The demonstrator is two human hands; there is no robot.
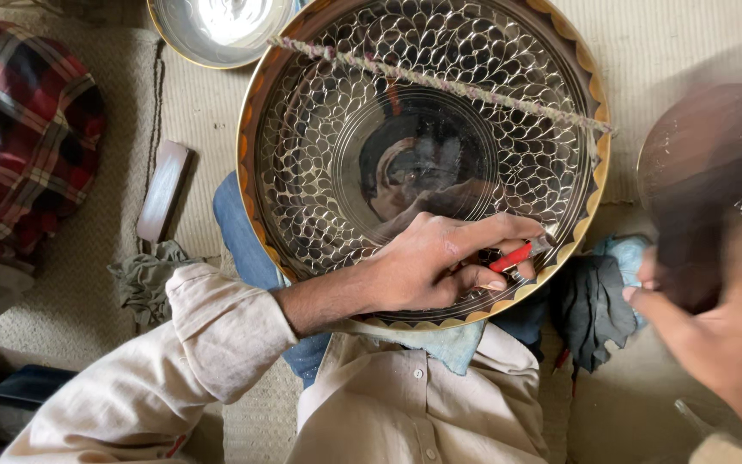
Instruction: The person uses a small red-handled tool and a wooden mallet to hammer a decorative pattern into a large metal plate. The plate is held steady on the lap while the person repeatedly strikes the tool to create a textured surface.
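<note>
Blurred right hand (pixel 723 335) raised; left hand (pixel 440 266) pinches red-handled tool (pixel 513 256) on engraved tray (pixel 422 163).

Seen from 1 head-worn camera, the view drops almost straight down over the wearer's chest and lap, close enough that the pale shirt front (pixel 405 412) fills the bottom edge of the frame. The large engraved metal tray (pixel 328 129) sits at the centre and upper half, cut off at the top edge. The left hand (pixel 440 262) comes in from the lower left at near range and is sharp; the right hand (pixel 723 331), nearer the lens at the lower right, is blurred. The woven floor mat (pixel 672 43) fills the corners. With only 1 view, nothing overlaps with another camera.
</note>
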